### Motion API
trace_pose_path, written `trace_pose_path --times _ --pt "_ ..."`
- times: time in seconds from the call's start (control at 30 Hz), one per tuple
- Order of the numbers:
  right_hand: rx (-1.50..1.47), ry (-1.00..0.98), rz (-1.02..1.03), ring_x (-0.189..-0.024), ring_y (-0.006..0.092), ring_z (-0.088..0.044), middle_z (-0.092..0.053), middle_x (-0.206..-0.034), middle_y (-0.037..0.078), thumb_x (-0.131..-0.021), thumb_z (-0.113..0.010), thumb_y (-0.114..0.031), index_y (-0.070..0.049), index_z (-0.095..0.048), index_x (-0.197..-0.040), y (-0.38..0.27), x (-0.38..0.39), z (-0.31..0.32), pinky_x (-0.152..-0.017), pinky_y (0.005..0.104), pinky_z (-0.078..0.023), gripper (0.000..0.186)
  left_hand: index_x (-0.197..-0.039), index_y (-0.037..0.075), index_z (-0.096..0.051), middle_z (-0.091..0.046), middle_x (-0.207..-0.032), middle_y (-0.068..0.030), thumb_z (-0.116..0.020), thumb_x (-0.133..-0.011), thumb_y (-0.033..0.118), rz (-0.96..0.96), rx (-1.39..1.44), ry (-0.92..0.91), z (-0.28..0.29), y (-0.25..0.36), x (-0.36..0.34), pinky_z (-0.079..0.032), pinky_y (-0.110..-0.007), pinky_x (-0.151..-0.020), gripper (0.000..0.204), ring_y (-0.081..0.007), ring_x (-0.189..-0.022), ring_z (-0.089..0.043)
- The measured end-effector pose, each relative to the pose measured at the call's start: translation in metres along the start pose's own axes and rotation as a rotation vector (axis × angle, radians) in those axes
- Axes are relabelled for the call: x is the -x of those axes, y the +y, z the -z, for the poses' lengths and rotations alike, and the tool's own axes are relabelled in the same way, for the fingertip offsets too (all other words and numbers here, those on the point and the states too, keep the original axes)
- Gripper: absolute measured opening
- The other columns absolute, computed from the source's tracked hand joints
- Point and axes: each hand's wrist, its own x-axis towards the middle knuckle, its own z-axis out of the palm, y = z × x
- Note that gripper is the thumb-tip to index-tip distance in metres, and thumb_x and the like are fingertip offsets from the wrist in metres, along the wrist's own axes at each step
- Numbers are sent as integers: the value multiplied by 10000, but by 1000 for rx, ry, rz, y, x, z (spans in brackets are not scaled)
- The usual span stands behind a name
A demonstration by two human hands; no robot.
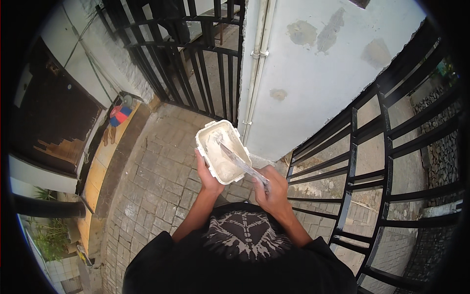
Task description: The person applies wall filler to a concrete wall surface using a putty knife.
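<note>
Grey block paving all round below the white tub. White wall beyond the tub and to its right, blotched with grey patches. Black barred gate right of the tub, second black gate beyond it, toward the left. Black shirt on the near side of the tub. Pale pipes run up the wall, beyond the tub and slightly right. Tub itself is rectangular, tilted, up in the hands. Left hand at the tub's near-left side: tub lies against its fingers, one digit along the outer wall, the others hidden underneath; gripping, exact spread can't tell. Right hand just off the tub's near-right side, fingers closed around the handle end of a grey-smeared flat tool. Tool crosses over the tub's right rim, far end down in the off-white paste inside the tub.
</note>
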Motion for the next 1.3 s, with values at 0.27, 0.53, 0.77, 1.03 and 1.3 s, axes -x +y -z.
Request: trace_pose_path --times 0.27,0.53,0.77,1.03,1.3 --pt "-49 173 14 -597 291 -569 -582 -750 149 -799 -633 32 36 -661 -952 -7 9 -2 -529 362 -445 156 -1467 91 -328 -429 -1446 -114 -244 -1014 569 29 4 5 -4 1 -3 -374 -426 -1084 664 -275 -1298 -456" --pt "12 145 -13 -587 298 -560 -564 -741 141 -795 -642 33 23 -660 -959 0 8 0 -530 373 -440 166 -1471 65 -315 -428 -1450 -119 -246 -1021 552 4 -43 94 -8 2 0 -361 -407 -1095 666 -277 -1299 -458" --pt "103 59 -142 -556 294 -542 -548 -690 157 -868 -630 -63 27 -631 -880 21 13 -6 -535 390 -429 90 -1455 25 -330 -447 -1427 -142 -250 -1027 537 -36 -145 51 2 6 -4 -367 -385 -1087 672 -258 -1297 -462" --pt "-331 -104 -733 -555 68 -445 -506 -643 -5 -999 -550 -280 -38 -551 -751 35 15 1 -500 272 -358 347 -1443 8 -343 -476 -1398 -150 -216 -1022 559 17 -375 53 25 -14 1 -376 -382 -1083 705 -271 -1260 -499" --pt "-1013 18 -1042 -503 78 -327 -367 -589 -51 -997 -551 -272 -104 -483 -811 37 8 -17 -489 266 -343 260 -1453 37 -336 -484 -1387 -153 -212 -1019 565 18 -241 76 4 -5 -5 -419 -414 -1050 695 -276 -1244 -513"
